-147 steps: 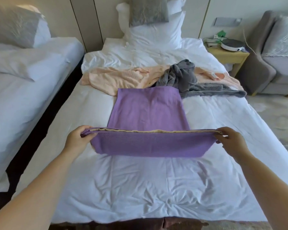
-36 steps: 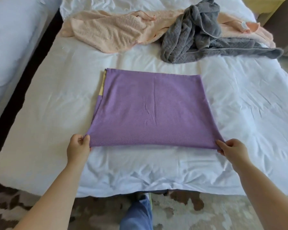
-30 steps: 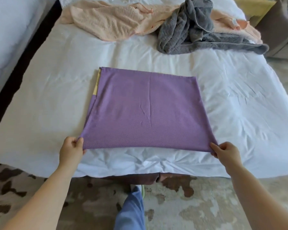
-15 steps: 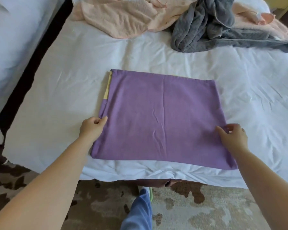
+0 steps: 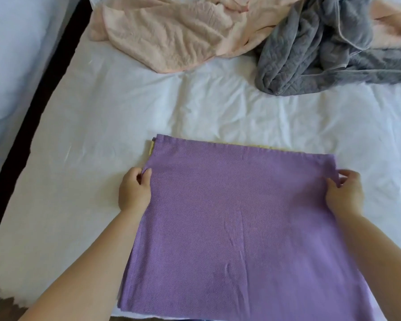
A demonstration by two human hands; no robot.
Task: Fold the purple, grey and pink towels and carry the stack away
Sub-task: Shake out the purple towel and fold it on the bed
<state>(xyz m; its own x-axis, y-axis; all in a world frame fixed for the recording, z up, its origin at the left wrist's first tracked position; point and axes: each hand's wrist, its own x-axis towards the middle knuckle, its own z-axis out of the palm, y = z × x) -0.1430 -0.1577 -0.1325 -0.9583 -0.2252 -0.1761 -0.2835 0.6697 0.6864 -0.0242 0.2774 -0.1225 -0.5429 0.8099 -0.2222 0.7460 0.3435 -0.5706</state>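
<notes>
The purple towel [image 5: 241, 216] lay folded in a flat, roughly square shape on the white sheet of the bed [image 5: 102, 135], filling the view from the centre down to about 5 o'clock, its near edge reaching the foot of the mattress. A thin strip of yellow edging [image 5: 151, 148] showed along its far left corner and far edge. At 9 o'clock a second bed [image 5: 14, 66] in white linen stood alongside, with a dark gap [image 5: 33, 112] running between the two mattresses. The left hand [image 5: 134, 193] was at the towel's 9 o'clock side, just below the far left corner, its thumb and curled fingers pinching the cloth's edge, which puckered slightly there. Up at 11 to 12 o'clock of the view the pink towel [image 5: 171, 35] lay crumpled and spread across the sheet, well apart from the purple one. Beside it, at 1 o'clock, the grey towel [image 5: 310, 49] sat in a rumpled heap with pale piping along its hem, lying partly over the pink one. The right hand [image 5: 344, 195] was at the purple towel's 3 o'clock side, just below the far right corner, fingers bent and nipping the edge between thumb and fingertips. Both forearms reached in from 6 o'clock, bare.
</notes>
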